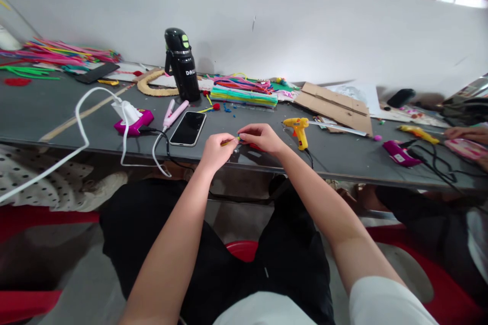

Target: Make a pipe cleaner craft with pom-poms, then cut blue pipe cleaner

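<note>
My left hand is closed in a pinch on a thin yellowish stick above the table's front edge. Close to its right, the fingers of my right hand pinch the stick's far end, where a small green and blue bit shows. The fingertips of both hands nearly meet. Something red lies on the table under my right hand. A yellow glue gun rests to the right, and a phone lies to the left.
On the grey table stand a black bottle, pipe cleaner bundles, a pink tool, cardboard and two purple power sockets with cables. Another person's hands are at the far right.
</note>
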